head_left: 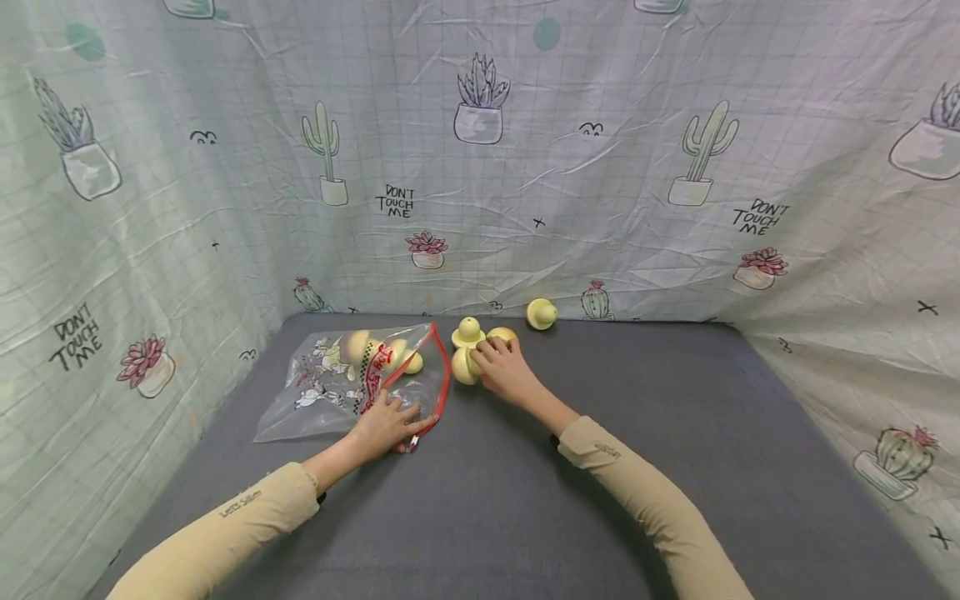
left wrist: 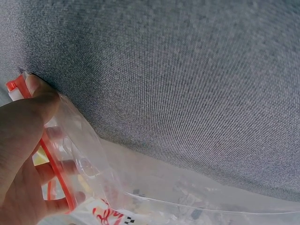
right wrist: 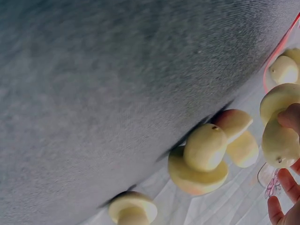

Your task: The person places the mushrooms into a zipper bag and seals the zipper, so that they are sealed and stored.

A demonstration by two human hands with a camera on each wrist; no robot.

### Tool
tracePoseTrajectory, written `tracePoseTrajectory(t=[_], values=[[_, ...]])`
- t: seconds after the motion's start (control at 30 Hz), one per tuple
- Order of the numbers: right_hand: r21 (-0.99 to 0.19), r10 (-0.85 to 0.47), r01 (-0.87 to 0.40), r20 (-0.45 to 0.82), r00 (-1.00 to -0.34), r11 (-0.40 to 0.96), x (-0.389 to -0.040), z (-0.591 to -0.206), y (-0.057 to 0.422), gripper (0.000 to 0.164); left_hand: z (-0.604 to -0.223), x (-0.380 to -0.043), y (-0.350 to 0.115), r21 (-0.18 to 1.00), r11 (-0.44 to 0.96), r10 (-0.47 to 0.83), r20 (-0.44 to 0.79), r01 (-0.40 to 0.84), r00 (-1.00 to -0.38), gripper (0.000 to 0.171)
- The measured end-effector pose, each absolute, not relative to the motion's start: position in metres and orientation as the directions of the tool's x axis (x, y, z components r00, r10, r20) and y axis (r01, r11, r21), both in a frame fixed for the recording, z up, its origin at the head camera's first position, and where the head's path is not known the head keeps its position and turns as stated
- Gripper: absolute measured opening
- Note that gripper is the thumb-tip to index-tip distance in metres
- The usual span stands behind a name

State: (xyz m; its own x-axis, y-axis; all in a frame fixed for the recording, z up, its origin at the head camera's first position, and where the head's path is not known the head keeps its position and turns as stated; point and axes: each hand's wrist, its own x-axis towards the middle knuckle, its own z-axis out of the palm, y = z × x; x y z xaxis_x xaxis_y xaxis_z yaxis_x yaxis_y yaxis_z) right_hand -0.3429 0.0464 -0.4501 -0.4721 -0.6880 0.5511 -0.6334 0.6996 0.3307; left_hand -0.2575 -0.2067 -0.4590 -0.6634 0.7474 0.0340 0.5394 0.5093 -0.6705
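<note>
My left hand (head_left: 384, 429) holds the rim of a clear zip bag (head_left: 300, 408) with red edging, printed with cartoon figures. In the left wrist view, the thumb pinches the red edge near the zip slider (left wrist: 11, 86), while other fingers show through the plastic. Yellow mushroom-shaped pieces (head_left: 360, 344) lie inside the bag. My right hand (head_left: 506, 368) grips another yellow mushroom-shaped piece (right wrist: 280, 140) between thumb and fingers, just right of the bag's mouth. Beside that hand stand a mushroom-shaped piece (head_left: 468, 331) and a more orange-tinted one (head_left: 502, 335).
One more mushroom-shaped piece (head_left: 542, 314) sits farther back, close to the curtain. A dark grey cloth (head_left: 480, 508) covers the table. Pale curtain (head_left: 540, 167) with cactus prints hangs behind and along both sides.
</note>
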Motion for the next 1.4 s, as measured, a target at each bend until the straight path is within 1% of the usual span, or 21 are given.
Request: tracePoseTrajectory(t=[0.23, 0.47, 0.63, 0.83, 1.27, 1.4], values=[[0.353, -0.700, -0.630, 0.545, -0.462, 0.691, -0.341, -0.448, 0.039, 0.039, -0.458, -0.258, -0.206, -0.691, 0.493, 0.757, 0.040, 0.529, -0.653, 0.066], [0.343, -0.705, -0.644, 0.539, -0.462, 0.684, -0.341, -0.447, 0.032, 0.037, -0.459, -0.258, -0.208, -0.663, 0.512, 0.774, 0.081, 0.546, -0.627, 0.068], [0.342, -0.698, -0.642, 0.557, -0.450, 0.687, -0.342, -0.446, 0.025, 0.038, -0.460, -0.258, -0.208, -0.662, 0.516, 0.772, 0.084, 0.543, -0.630, 0.068], [0.333, -0.693, -0.643, 0.560, -0.453, 0.690, -0.343, -0.450, 0.019, 0.036, -0.462, -0.259, -0.208, -0.663, 0.516, 0.772, 0.086, 0.542, -0.630, 0.067], [0.295, -0.682, -0.645, 0.529, -0.504, 0.705, -0.343, -0.456, 0.009, 0.036, -0.460, -0.258, -0.209, -0.653, 0.517, 0.773, 0.079, 0.554, -0.629, 0.066], [0.299, -0.681, -0.636, 0.519, -0.517, 0.711, -0.344, -0.460, 0.006, 0.036, -0.461, -0.258, -0.209, -0.655, 0.518, 0.772, 0.081, 0.550, -0.631, 0.066]])
